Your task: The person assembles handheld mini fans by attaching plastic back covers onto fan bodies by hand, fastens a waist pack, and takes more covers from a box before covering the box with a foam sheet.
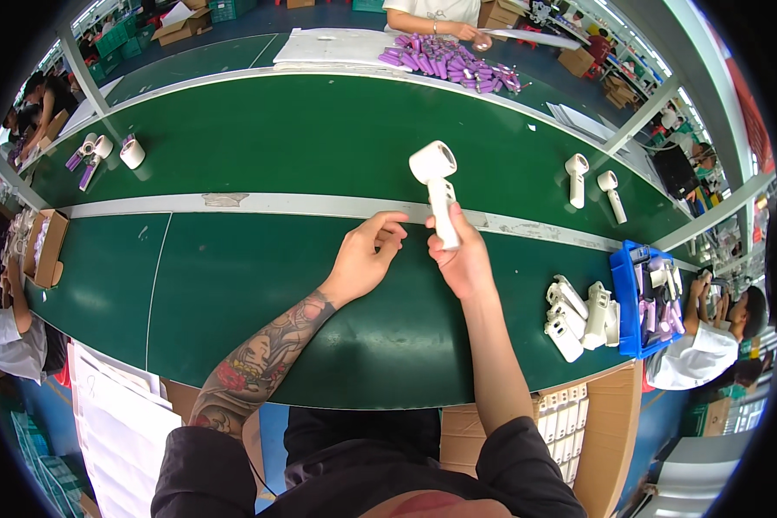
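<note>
My right hand (466,263) is closed around the lower handle of a white handheld fan (441,203). The fan is upright, its round head with a dark opening pointing away from me, above the pale strip that divides the green bench. My left hand (363,259) is just left of the handle, not touching it. Its fingers are loosely bent and apart, with nothing visible in them.
Two similar white fans (577,180) stand on the far belt at right; white and purple parts (95,155) lie at far left. Several white housings (570,319) sit beside a blue bin (628,302). Purple pieces (457,65) are heaped near a co-worker (440,17). A cardboard box (609,432) stands below.
</note>
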`<state>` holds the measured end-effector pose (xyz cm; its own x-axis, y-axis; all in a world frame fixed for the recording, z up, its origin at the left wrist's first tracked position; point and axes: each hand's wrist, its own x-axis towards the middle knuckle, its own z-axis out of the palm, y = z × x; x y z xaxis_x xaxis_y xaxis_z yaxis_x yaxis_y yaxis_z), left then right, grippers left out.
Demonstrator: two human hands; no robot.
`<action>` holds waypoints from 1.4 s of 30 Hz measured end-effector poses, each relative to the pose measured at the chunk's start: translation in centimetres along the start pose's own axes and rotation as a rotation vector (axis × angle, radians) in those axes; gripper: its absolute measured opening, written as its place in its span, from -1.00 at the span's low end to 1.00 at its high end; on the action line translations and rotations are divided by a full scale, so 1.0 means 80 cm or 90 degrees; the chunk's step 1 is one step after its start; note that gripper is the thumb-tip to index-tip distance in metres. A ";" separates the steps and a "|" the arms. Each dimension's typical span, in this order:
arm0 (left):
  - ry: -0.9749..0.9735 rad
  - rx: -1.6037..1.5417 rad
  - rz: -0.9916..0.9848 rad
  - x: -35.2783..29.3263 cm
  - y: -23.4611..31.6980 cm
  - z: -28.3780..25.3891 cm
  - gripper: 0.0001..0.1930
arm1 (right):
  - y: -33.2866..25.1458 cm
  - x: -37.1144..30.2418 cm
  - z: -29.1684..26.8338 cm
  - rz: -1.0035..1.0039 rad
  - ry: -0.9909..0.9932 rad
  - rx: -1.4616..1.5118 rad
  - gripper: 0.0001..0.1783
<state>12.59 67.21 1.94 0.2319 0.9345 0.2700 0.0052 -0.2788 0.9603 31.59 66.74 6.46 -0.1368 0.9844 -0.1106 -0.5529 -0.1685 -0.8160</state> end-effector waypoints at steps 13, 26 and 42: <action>-0.021 0.067 0.008 0.000 0.008 -0.002 -0.80 | -0.102 0.027 -0.101 -0.254 0.280 -0.285 -0.49; -0.067 0.138 0.048 -0.002 0.000 -0.020 -0.82 | -0.224 -0.172 -0.197 0.439 0.465 -1.455 -0.20; 0.128 0.051 0.008 -0.002 -0.015 -0.040 -0.80 | 0.035 0.031 0.048 -0.263 0.015 -1.042 -0.42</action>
<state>9.43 68.11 0.99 0.0340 0.9541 0.2977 0.0821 -0.2995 0.9506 26.53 68.50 6.05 -0.1913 0.9491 0.2503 0.8278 0.2930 -0.4785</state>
